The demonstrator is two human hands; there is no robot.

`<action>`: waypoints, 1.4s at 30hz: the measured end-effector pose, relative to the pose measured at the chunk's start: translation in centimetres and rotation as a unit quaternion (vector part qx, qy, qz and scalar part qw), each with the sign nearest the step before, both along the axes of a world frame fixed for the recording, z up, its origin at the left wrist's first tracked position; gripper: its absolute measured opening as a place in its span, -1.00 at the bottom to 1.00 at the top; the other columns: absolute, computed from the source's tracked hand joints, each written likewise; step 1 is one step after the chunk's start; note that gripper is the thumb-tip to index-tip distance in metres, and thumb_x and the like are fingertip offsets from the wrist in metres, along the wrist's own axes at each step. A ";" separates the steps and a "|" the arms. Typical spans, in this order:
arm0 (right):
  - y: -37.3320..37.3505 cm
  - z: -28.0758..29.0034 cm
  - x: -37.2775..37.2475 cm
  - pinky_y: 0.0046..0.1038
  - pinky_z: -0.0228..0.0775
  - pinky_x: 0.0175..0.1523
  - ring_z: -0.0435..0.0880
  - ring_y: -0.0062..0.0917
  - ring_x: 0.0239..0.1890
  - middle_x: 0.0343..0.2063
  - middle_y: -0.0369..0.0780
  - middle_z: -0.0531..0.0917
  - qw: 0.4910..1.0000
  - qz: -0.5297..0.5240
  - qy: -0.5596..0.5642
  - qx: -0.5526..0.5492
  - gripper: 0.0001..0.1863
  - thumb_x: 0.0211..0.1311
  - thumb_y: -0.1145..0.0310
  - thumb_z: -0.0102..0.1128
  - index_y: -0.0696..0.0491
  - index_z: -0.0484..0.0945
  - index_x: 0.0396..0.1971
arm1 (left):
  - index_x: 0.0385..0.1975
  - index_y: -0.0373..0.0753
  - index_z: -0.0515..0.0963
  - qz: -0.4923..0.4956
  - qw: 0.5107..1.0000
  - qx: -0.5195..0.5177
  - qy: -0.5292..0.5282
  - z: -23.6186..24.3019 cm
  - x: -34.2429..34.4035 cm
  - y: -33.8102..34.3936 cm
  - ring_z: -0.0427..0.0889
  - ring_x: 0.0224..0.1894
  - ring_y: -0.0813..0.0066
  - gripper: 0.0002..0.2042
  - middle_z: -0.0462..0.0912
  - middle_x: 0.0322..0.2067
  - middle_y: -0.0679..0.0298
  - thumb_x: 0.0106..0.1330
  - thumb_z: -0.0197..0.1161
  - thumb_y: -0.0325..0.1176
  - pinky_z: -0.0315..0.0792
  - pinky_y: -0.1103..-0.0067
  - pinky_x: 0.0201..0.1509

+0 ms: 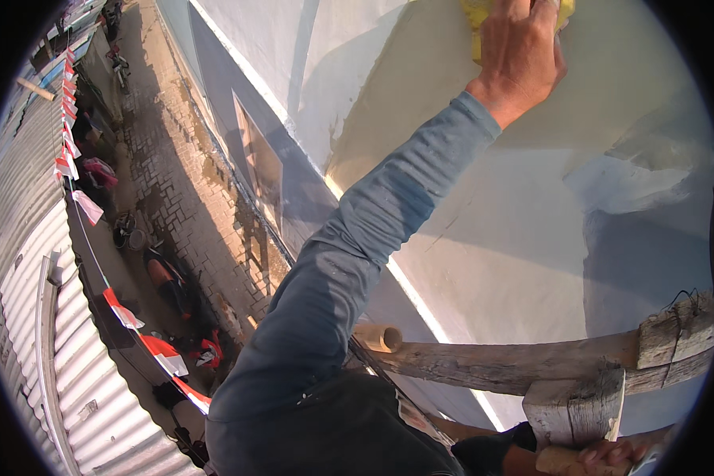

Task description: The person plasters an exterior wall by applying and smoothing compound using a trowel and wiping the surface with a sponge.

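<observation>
My left hand (523, 59) reaches far up and is closed on a yellow sponge-like pad (477, 14), held against the pale wall (500, 230). The picture's upper edge cuts off part of the pad, so its exact kind is unclear. Around the hand the wall has a damp-looking, yellowish-grey patch with uneven edges. Low at the right, my right hand (611, 454) curls its fingers around a rounded wooden piece like a handle (562, 460). A whitish part shows beside those fingers, mostly cut off by the rim.
A weathered timber beam (500, 366) with wooden blocks (575, 406) and a bamboo pole end (379, 338) crosses below the wall. Far down on the left lies a paved lane (166, 174). A corrugated roof (79, 341) and a string of red-and-white flags (160, 349) run beside it.
</observation>
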State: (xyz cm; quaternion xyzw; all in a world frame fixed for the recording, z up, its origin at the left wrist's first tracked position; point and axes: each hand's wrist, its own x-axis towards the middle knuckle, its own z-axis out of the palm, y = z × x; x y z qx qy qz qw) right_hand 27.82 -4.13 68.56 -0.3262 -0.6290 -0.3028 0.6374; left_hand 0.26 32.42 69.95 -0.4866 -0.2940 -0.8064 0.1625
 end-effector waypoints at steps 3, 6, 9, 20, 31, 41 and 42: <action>0.1 0.1 -0.2 -0.25 0.50 0.01 0.52 -0.48 -0.48 -0.53 -0.27 0.53 0.999 -0.015 -0.015 0.027 -0.78 0.45 0.23 0.13 0.09 0.45 -0.29 | -0.03 -0.45 0.56 0.055 0.995 0.013 -0.088 -5.6 1.5 -2.1 0.60 -0.18 0.09 -0.71 0.50 -0.13 0.02 0.23 0.24 -0.62 0.51 0.41 -0.22; 0.2 0.3 0.4 -0.25 0.51 0.01 0.52 -0.48 -0.48 -0.53 -0.28 0.53 0.996 -0.034 -0.080 0.038 -0.78 0.44 0.23 0.13 0.08 0.46 -0.30 | 0.09 -0.50 0.48 0.105 0.962 -0.113 -0.227 -12.9 -1.0 -3.6 0.58 -0.10 0.05 -0.65 0.48 -0.05 -0.01 0.29 0.16 -0.65 0.49 0.33 -0.11; -0.4 -1.8 0.9 -0.22 0.53 0.00 0.51 -0.47 -0.49 -0.53 -0.27 0.52 0.988 0.140 0.065 -0.005 -0.84 0.50 0.32 0.03 0.09 0.43 -0.26 | 0.05 -0.55 0.47 0.116 0.906 -0.261 -0.314 -19.2 -4.9 -3.7 0.53 0.00 -0.07 -0.72 0.48 -0.01 -0.09 0.40 0.09 -0.55 0.43 0.22 0.05; 1.0 1.6 -7.4 -0.57 0.32 -0.56 0.38 -0.55 -0.60 -0.63 -0.26 0.41 0.972 0.057 0.225 -0.048 -0.65 0.55 0.28 -0.17 0.33 0.40 -0.17 | -0.12 -0.46 0.57 -0.084 0.992 -0.019 -0.094 2.8 -8.5 3.9 0.59 -0.22 0.14 -0.74 0.57 -0.27 0.07 0.49 0.14 -0.32 0.46 0.33 -0.07; 0.1 1.2 -6.8 -0.57 0.30 -0.52 0.37 -0.56 -0.59 -0.68 -0.31 0.38 0.965 0.111 0.211 -0.106 -0.60 0.53 0.20 -0.12 0.30 0.43 -0.26 | -0.05 -0.39 0.63 0.129 0.975 -0.029 0.177 19.2 -14.0 6.2 0.62 -0.11 -0.06 -0.73 0.62 -0.20 -0.04 0.37 0.23 -0.35 0.48 0.27 0.00; -2.3 2.5 -6.4 -0.59 0.35 -0.42 0.39 -0.54 -0.56 -0.60 -0.31 0.41 0.832 0.102 0.480 -0.258 -0.67 0.50 0.18 -0.05 0.21 0.40 -0.20 | -0.20 -0.39 0.64 0.044 0.995 0.029 0.081 16.5 -9.0 4.8 0.60 -0.28 0.07 -0.76 0.62 -0.31 0.06 0.39 0.25 -0.30 0.46 0.30 -0.15; -2.5 2.3 -6.7 -0.58 0.37 -0.40 0.41 -0.52 -0.54 -0.55 -0.26 0.43 0.844 0.143 0.450 -0.255 -0.65 0.49 0.17 -0.01 0.22 0.38 -0.08 | -0.22 -0.37 0.64 0.017 0.991 0.055 0.121 19.0 -6.7 3.2 0.58 -0.27 0.04 -0.81 0.60 -0.33 0.04 0.36 0.28 -0.34 0.45 0.26 -0.16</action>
